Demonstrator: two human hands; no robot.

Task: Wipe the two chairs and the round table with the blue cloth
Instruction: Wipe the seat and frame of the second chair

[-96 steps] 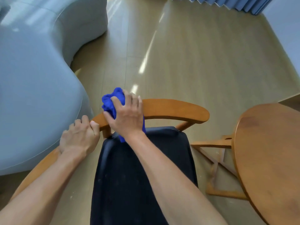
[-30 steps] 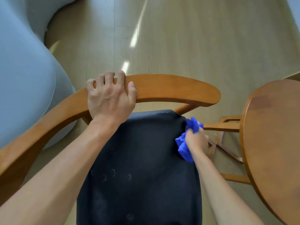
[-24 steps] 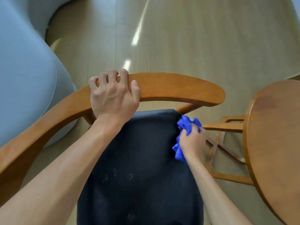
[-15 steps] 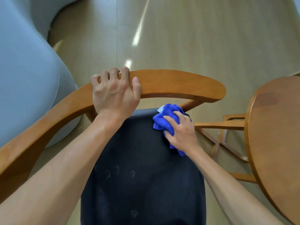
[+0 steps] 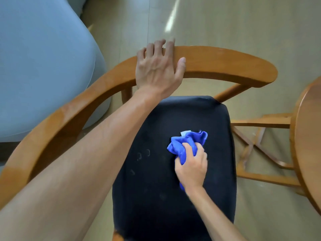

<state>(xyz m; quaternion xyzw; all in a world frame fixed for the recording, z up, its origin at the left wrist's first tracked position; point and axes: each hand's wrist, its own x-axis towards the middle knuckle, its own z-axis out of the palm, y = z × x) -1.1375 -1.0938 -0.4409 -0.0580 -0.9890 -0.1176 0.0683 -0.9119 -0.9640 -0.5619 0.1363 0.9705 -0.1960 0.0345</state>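
- Cloth: the crumpled blue cloth lies on the chair's dark padded seat, right of frame centre, with the right hand's fingers curled round it.
- Left hand, upper centre, has its fingers hooked over the smooth, curved wooden backrest.
- Round wooden table fills the right edge, near the seat, with bare floor between.
- Rounded grey-blue sofa crowds the upper left.

Cloth on chair seat; round table right, sofa left.
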